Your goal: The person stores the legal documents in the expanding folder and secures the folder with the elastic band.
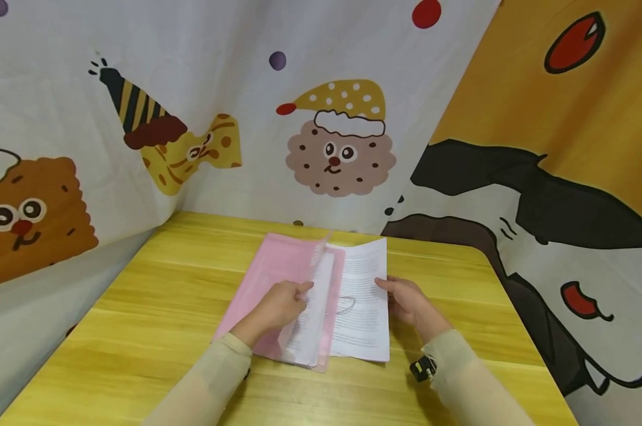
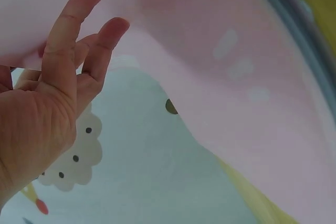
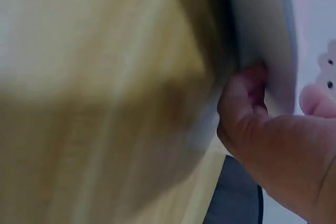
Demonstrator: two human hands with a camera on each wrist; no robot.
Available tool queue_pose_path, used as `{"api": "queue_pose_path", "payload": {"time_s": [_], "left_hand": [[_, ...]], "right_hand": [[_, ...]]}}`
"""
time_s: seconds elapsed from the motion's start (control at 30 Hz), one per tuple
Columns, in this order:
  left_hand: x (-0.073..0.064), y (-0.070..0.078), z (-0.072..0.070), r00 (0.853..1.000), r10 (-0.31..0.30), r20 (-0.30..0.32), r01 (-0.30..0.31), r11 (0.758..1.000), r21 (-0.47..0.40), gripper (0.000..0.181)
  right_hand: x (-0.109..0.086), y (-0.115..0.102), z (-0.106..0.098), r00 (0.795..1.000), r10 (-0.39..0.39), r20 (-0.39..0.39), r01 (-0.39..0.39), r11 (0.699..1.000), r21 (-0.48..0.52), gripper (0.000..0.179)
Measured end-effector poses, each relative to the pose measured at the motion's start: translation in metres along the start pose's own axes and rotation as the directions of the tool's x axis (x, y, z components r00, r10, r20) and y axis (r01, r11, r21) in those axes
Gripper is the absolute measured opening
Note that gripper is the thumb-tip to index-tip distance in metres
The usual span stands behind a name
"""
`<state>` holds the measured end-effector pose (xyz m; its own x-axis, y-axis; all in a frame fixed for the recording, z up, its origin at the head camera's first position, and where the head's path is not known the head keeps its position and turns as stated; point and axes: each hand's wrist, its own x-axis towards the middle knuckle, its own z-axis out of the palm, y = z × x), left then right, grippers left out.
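A pink folder (image 1: 278,260) lies on the wooden table with its cover partly raised and white papers (image 1: 312,331) inside. My left hand (image 1: 280,305) holds the edge of the cover, a finger reaching out over the papers. In the left wrist view the left hand (image 2: 65,66) shows against the pink cover (image 2: 194,40), two fingers extended. On the right, printed sheets (image 1: 365,307) stick out from the folder. My right hand (image 1: 408,299) pinches their right edge, thumb in front and fingers behind. The right wrist view shows the right hand (image 3: 273,135) at the sheets (image 3: 262,35).
Around the folder is the yellow wood-grain table (image 1: 150,296). A cloth with cartoon prints (image 1: 251,195) hangs behind the table and along its sides. A small black device (image 1: 423,368) sits at my right wrist.
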<state>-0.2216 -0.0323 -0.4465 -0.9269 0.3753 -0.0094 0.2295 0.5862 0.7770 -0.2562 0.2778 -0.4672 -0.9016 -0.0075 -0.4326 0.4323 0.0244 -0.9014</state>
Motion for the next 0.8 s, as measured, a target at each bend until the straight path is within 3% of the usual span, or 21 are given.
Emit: {"api": "queue_pose_path", "payload": {"time_s": [0.1,0.23,0.4,0.47,0.57,0.63,0.67,0.8], "left_hand": [[-0.004,0.003,-0.009,1.000,0.003,-0.006,-0.003,1.000,0.001,0.048],[-0.011,0.011,-0.034,0.999,0.028,-0.031,-0.028,1.000,0.000,0.046],[-0.017,0.017,-0.065,0.998,0.053,-0.022,-0.053,0.998,0.014,0.047],[-0.019,0.017,-0.073,0.999,0.053,-0.005,-0.053,0.998,0.027,0.048],[-0.022,0.015,-0.086,0.999,0.050,0.022,-0.051,0.998,0.045,0.049],[-0.024,0.014,-0.094,0.997,0.062,0.036,-0.064,0.996,0.057,0.050],[-0.025,0.013,-0.097,0.997,0.066,0.042,-0.068,0.996,0.060,0.050],[-0.029,0.008,-0.110,0.996,0.069,0.059,-0.072,0.996,0.060,0.050]], "right_hand": [[-0.001,0.007,0.005,0.999,-0.045,-0.013,0.043,0.990,-0.136,0.056],[-0.007,0.009,0.002,0.983,-0.151,-0.104,0.109,0.937,-0.332,0.067],[-0.026,0.009,-0.031,0.938,-0.320,-0.133,0.192,0.799,-0.570,0.085],[-0.037,0.006,-0.048,0.930,-0.347,-0.124,0.194,0.746,-0.637,0.077],[-0.055,-0.005,-0.070,0.929,-0.343,-0.138,0.159,0.708,-0.688,0.056],[-0.068,-0.014,-0.081,0.934,-0.325,-0.149,0.134,0.705,-0.696,0.045],[-0.075,-0.019,-0.086,0.935,-0.319,-0.157,0.130,0.718,-0.684,0.043],[-0.094,-0.035,-0.097,0.941,-0.310,-0.133,0.189,0.811,-0.553,0.047]]}}
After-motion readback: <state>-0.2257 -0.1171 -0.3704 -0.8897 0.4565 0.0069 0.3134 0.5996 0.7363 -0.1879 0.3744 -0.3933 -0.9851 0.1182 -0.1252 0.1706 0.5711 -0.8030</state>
